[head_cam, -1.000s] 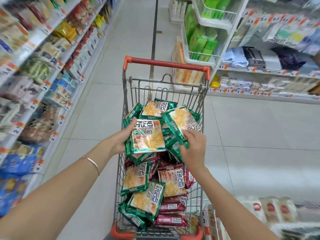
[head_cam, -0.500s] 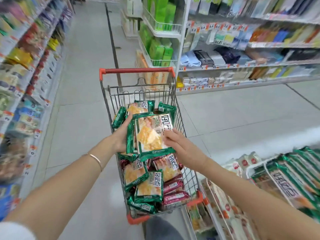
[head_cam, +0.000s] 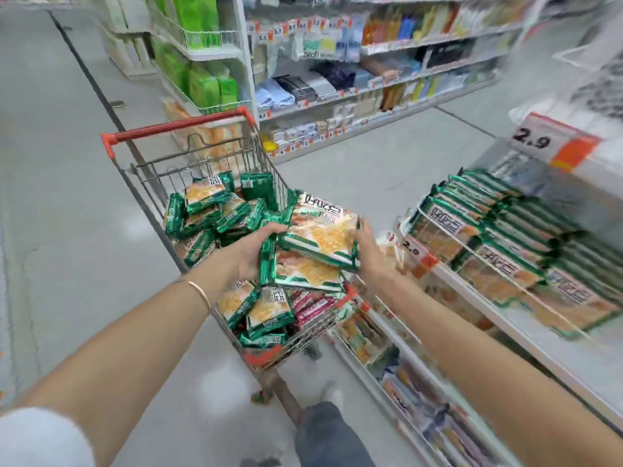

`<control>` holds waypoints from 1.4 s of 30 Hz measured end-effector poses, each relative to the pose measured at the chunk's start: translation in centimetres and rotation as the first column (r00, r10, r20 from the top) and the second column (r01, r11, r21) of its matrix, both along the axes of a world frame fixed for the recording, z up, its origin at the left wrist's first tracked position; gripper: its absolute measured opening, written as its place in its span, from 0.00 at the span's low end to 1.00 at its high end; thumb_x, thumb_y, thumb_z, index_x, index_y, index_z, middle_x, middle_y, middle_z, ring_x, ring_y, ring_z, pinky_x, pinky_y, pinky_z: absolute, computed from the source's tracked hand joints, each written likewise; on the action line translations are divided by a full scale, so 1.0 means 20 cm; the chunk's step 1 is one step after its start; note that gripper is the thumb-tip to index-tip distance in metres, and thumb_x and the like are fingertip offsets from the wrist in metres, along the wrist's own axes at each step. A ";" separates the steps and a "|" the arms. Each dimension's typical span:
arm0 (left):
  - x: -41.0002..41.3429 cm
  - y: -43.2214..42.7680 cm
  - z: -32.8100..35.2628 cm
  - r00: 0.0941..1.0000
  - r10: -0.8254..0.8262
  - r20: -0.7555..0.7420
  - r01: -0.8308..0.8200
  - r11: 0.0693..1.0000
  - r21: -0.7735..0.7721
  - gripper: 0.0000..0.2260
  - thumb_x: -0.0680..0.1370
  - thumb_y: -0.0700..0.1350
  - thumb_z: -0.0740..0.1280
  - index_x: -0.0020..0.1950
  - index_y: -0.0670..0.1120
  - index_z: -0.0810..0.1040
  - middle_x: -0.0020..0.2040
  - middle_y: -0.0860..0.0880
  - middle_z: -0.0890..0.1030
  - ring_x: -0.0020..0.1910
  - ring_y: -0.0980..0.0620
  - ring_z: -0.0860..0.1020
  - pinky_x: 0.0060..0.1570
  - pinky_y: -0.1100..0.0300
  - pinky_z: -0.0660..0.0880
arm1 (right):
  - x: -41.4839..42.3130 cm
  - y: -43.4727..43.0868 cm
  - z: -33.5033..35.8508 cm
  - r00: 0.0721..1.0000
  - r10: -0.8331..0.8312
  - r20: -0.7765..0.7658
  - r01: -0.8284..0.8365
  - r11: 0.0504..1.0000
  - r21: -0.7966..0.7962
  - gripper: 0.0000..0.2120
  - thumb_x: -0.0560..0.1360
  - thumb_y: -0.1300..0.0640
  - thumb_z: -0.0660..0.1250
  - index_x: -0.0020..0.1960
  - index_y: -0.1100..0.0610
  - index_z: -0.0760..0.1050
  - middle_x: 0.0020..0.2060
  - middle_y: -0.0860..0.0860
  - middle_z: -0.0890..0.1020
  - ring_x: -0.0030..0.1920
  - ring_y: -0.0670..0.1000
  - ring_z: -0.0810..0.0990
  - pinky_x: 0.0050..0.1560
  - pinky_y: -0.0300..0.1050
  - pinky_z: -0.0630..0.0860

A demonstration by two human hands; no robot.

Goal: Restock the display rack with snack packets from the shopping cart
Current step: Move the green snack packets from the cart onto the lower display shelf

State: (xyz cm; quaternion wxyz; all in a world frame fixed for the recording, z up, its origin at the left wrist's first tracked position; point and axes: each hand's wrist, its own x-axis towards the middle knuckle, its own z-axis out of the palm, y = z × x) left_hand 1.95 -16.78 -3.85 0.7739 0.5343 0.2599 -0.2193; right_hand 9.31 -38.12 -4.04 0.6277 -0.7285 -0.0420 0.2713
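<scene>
While the stack [head_cam: 317, 254] hangs over the cart [head_cam: 202, 163], near the rack [head_cam: 556, 362], left hand [head_cam: 251, 252] and right hand [head_cam: 369, 252] grip its opposite edges. Looks light, soft, slick, crushable; hold edges, support underneath.

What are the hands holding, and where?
A stack of green foil snack packets: left hand grips its left edge, right hand its right edge.

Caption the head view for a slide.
Left hand and right hand hold green snack packets over the shopping cart, beside the display rack.
</scene>
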 end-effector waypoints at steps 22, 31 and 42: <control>0.96 -2.36 0.30 0.684 -0.721 0.108 0.527 0.592 0.610 0.61 0.59 0.77 0.70 0.81 0.48 0.51 0.81 0.45 0.55 0.78 0.42 0.59 0.75 0.41 0.59 | 0.26 -2.27 0.16 0.837 -0.546 -0.024 0.547 0.837 0.036 0.33 0.65 0.33 0.73 0.63 0.52 0.78 0.55 0.49 0.85 0.59 0.51 0.82 0.69 0.55 0.71; 1.13 -2.34 0.13 0.525 -0.851 -0.024 0.501 0.286 0.817 0.53 0.67 0.52 0.81 0.81 0.44 0.51 0.80 0.45 0.58 0.78 0.43 0.60 0.74 0.50 0.61 | 0.30 -2.33 -0.09 0.804 -0.535 0.260 0.586 0.786 -0.195 0.47 0.59 0.41 0.84 0.71 0.51 0.66 0.61 0.46 0.80 0.59 0.47 0.80 0.60 0.48 0.79; 1.14 -2.37 0.08 0.266 -0.963 0.039 0.164 0.085 0.983 0.47 0.65 0.50 0.82 0.78 0.46 0.62 0.75 0.44 0.68 0.73 0.43 0.67 0.72 0.49 0.65 | 0.21 -2.29 -0.16 0.774 -0.534 0.340 0.620 0.746 -0.241 0.41 0.61 0.50 0.84 0.67 0.59 0.68 0.51 0.44 0.84 0.51 0.42 0.83 0.60 0.49 0.79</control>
